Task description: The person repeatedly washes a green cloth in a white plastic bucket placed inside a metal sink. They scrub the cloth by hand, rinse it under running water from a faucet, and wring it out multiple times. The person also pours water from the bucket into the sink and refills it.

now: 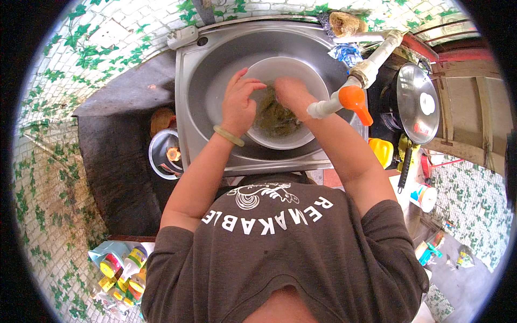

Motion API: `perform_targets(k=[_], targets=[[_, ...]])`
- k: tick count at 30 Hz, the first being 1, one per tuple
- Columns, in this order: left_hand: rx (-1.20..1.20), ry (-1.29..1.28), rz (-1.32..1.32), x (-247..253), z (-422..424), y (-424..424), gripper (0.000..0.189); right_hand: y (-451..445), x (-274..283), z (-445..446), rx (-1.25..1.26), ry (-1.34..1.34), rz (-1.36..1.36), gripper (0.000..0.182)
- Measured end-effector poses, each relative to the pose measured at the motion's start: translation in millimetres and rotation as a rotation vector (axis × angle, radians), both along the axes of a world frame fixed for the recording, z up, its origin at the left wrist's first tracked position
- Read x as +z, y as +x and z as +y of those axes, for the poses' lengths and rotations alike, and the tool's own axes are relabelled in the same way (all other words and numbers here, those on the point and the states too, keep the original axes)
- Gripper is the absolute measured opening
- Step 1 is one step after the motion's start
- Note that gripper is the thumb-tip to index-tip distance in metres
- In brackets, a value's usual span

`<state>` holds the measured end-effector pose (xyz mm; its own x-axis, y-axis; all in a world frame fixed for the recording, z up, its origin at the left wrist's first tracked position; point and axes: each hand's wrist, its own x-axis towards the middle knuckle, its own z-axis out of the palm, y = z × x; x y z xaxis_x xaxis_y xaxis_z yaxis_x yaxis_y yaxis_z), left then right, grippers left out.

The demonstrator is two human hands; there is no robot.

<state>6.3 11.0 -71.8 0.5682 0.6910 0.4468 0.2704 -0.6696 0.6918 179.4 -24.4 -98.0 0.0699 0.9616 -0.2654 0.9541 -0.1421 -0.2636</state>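
A round, pale translucent bowl (258,142) sits in the oval basin of a stainless steel sink (206,95). It holds cloudy water with a dark greenish-brown mass (276,117) whose exact kind is unclear. My left hand (240,101), with a pale bangle (228,135) at the wrist, is over the bowl's left rim. Its fingers are apart and nothing shows in them. My right hand (291,93) reaches into the bowl, curled at the upper edge of the mass. The fingertips are hidden, so I cannot see whether they grip any of it.
A white pipe tap with an orange handle (354,103) juts over the right forearm. A lidded wok (418,103) and a yellow container (380,152) stand to the right. Left of the sink is a metal pot (155,155). A loofah (346,24) lies behind the basin.
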Motion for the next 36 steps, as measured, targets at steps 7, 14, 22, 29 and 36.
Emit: perform_targets(k=[7, 14, 22, 29, 36], targets=[[0.041, 0.006, -0.002, -1.8, -0.7, -0.9, 0.041, -39.9, 35.8, -24.1, 0.359, -0.317, 0.192, 0.017], [0.031, 0.021, -0.003, -2.6, 0.3, 5.5, 0.04, -25.7, 14.7, -17.0, 0.2, -0.112, -0.074, 0.015], [0.015, 0.049, -0.031, -3.2, 0.8, 5.1, 0.039, 0.3, 21.5, -15.7, 0.011, -0.044, -0.113, 0.015], [0.026, 0.035, -0.009, -3.0, -2.5, 0.5, 0.038, 4.8, 15.3, -13.8, 0.04, -0.076, -0.026, 0.021], [0.016, 0.034, -0.002, 0.2, 0.0, 5.5, 0.037, 1.4, -14.1, -25.4, 0.364, -0.164, 0.188, 0.022]])
